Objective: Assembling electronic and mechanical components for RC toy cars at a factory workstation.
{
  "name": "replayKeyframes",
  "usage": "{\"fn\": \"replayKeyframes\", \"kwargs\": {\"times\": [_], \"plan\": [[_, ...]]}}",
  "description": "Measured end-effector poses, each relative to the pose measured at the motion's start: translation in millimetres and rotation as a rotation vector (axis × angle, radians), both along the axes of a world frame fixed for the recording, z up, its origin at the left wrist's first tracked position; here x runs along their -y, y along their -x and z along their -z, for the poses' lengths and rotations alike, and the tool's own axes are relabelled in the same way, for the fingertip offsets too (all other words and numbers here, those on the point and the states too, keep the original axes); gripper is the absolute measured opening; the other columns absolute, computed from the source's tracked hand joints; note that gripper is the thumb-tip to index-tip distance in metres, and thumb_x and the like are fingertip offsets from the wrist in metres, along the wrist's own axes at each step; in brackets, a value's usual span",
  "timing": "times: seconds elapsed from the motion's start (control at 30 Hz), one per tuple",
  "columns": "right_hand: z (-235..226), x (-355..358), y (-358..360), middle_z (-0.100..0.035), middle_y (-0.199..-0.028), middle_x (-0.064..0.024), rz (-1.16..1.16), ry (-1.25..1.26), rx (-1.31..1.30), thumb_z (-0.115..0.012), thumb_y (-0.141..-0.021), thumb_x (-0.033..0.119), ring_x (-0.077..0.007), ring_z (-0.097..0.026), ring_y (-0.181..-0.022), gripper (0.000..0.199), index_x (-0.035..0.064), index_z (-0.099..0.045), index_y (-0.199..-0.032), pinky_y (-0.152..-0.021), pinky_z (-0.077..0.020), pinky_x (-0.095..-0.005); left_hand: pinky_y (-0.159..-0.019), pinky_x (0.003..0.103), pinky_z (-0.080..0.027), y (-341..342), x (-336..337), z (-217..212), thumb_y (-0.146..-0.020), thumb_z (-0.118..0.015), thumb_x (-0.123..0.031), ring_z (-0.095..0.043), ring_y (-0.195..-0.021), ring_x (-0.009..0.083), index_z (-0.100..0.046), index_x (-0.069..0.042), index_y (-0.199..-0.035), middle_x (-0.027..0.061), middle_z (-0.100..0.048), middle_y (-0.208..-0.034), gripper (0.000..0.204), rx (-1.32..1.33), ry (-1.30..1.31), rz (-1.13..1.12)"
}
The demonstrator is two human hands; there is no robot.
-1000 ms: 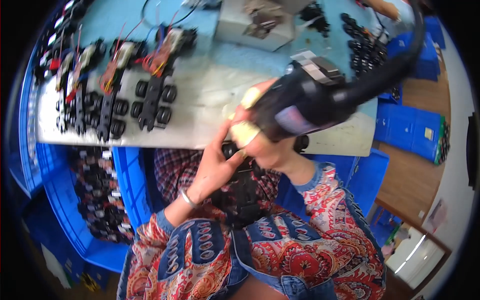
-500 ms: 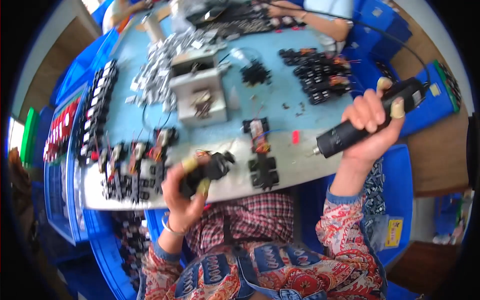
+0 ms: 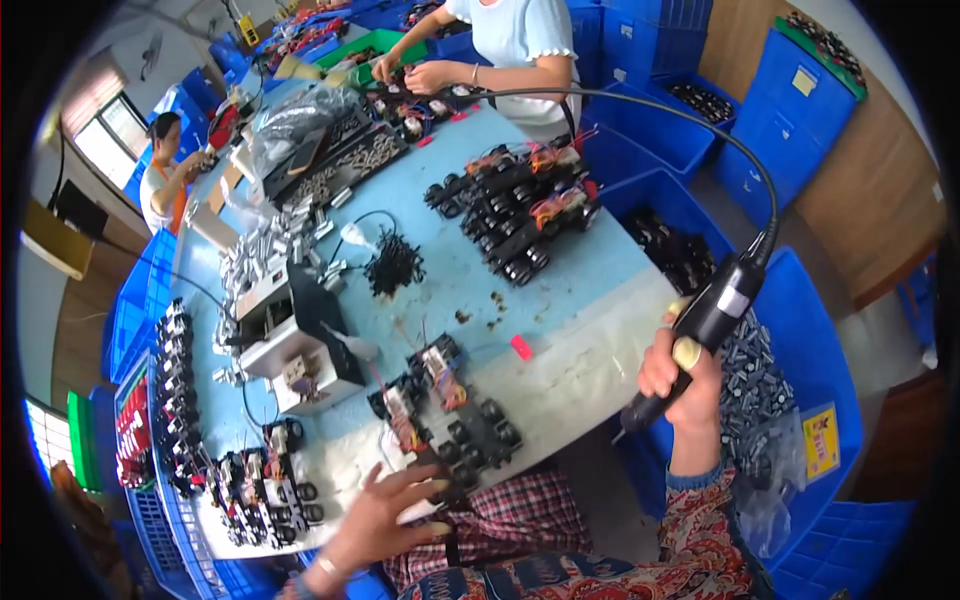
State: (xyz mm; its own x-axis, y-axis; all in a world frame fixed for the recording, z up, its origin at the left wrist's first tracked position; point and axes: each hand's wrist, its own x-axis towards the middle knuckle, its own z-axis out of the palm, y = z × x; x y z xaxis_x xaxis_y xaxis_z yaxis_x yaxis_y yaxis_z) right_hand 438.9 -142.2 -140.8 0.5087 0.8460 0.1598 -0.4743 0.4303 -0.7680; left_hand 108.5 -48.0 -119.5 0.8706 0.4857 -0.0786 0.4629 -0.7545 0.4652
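My right hand grips a black electric screwdriver, its bit tilted down past the table's right front edge. A cord runs up from its rear end. My left hand is at the front edge with fingers spread. Just beyond its fingertips, two toy-car chassis with black wheels and loose wires lie side by side, a left chassis and a right chassis. Whether the fingertips touch the left one I cannot tell. Yellowish covers sit on some fingertips of both hands.
More chassis stand in a left group and a far-right pile. A metal box fixture, black small parts and silver cylindrical parts are on the table. A blue bin stands at right. Across the table a co-worker handles parts.
My left hand has let go of the chassis, which now lies beside the other one. The screwdriver in my right hand points more steeply down. The view has tilted up and turned.
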Motion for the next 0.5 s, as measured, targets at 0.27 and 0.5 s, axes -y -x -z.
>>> {"fn": "replayKeyframes", "kwargs": {"times": [0.27,0.5], "plan": [[-1.0,-11.8,-7.5,-0.04,-0.053,-0.0023,-0.057,0.009,0.046,-0.062,-0.074,0.022,-0.0116,-0.04,-0.04,0.041,0.0066,-0.038,-0.104,-0.04,-0.0356,-0.0265,-0.083,0.036,-0.047,-182.7,-171.1,-13.5,-0.069,-0.056,-0.004,-0.051,-0.105,0.0282,-0.055,-0.006,-0.102,0.0117,-0.054,-0.11,0.033,0.199,-0.812,0.545],[10.1,-3.0,-21.2,-0.04,-0.053,-0.0022,0.0,0.089,-0.015,-0.061,-0.074,0.021,-0.0114,-0.04,-0.04,0.04,0.0048,-0.038,-0.102,-0.04,-0.0355,-0.0266,-0.074,0.03,-0.049,-233.1,-198.9,37.0,-0.069,-0.054,-0.007,-0.052,-0.093,0.0236,-0.05,-0.007,-0.087,0.0073,-0.05,-0.093,0.019,0.223,-0.835,0.87]]}}
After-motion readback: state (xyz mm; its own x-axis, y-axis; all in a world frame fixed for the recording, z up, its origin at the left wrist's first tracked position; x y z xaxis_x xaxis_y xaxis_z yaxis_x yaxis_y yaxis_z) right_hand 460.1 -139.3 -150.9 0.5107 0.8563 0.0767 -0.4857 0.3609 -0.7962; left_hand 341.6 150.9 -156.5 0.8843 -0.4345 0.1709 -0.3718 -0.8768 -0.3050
